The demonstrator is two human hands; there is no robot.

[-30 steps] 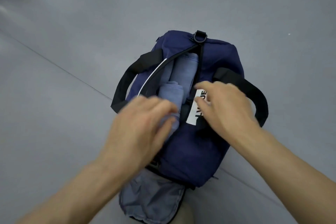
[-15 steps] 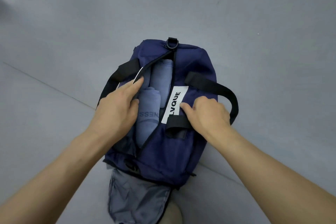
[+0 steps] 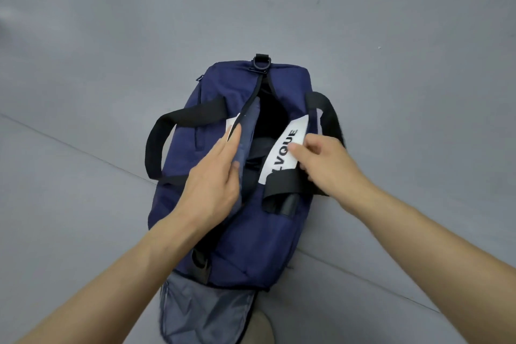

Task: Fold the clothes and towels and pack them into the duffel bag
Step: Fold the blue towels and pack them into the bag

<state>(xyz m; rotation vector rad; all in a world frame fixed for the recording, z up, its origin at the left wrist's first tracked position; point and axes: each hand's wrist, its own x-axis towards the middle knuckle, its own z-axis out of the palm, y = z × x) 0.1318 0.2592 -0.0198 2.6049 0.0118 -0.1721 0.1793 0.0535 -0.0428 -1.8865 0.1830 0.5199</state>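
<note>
Two hands work a navy duffel bag (image 3: 251, 234) on the grey floor (image 3: 111, 36). Left hand (image 3: 215, 179) lies flat, straight fingers (image 3: 231, 139) pressing folded blue cloth (image 3: 247, 131) inside; right hand (image 3: 326, 165) pinches the opposite edge. Best hold the mouth wide, tucking cloth low.

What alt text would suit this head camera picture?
Two hands work at the open top of a navy duffel bag on a grey floor. The left hand lies flat along the opening's left edge; the right hand pinches the right edge by a white label.
</note>
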